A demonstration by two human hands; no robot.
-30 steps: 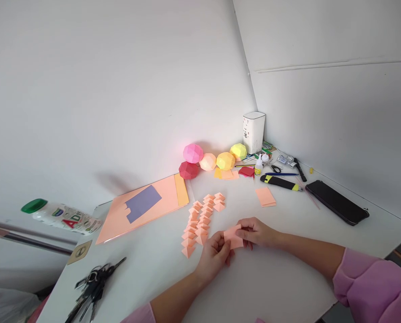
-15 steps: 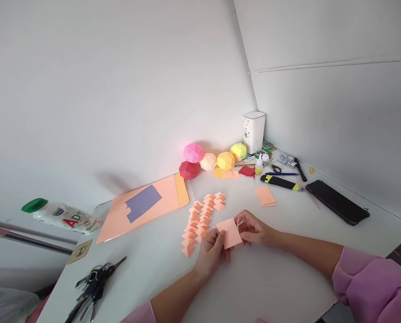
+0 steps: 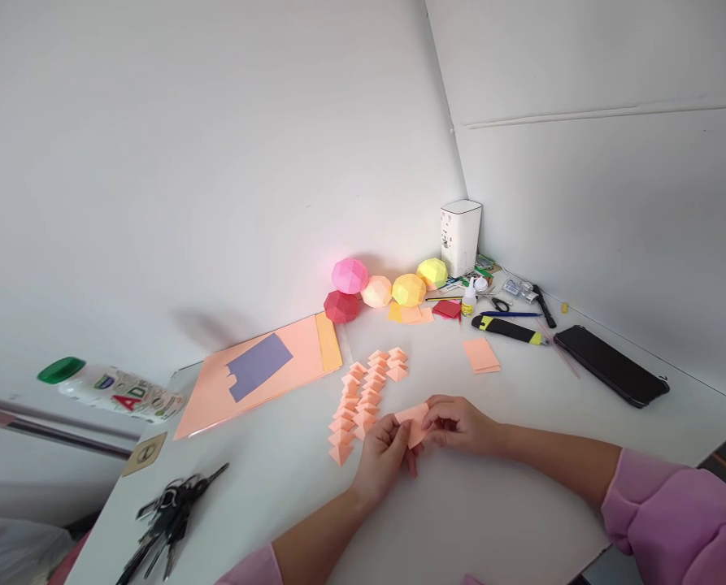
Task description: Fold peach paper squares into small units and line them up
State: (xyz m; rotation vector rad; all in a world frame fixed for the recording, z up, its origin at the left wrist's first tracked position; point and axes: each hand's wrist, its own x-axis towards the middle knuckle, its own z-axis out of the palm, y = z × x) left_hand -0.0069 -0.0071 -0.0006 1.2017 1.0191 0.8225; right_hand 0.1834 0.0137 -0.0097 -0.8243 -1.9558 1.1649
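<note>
A small peach paper square (image 3: 411, 418) is held between both hands above the white table, its top corner bent over towards me. My left hand (image 3: 384, 455) pinches its left side, thumb on top. On its right edge, the fingers of my right hand (image 3: 460, 424) are closed around the bent part. Just beyond my left hand, several folded peach paper pieces (image 3: 368, 398) stand in overlapping rows. Flat peach paper squares (image 3: 481, 356) lie farther back, to the right of my hands.
Faceted paper balls (image 3: 376, 291) sit by the wall. Peach sheets (image 3: 210, 390) bear a purple piece (image 3: 258, 366). Keys (image 3: 171, 516) and a white bottle (image 3: 115, 390) are left; a glue bottle (image 3: 468, 301), a cutter (image 3: 509, 330) and a black phone (image 3: 611, 366) are right.
The paper was flat and is now bent over, its top edge lower. My right hand has moved slightly left and closed on it; my left hand has stayed in place.
</note>
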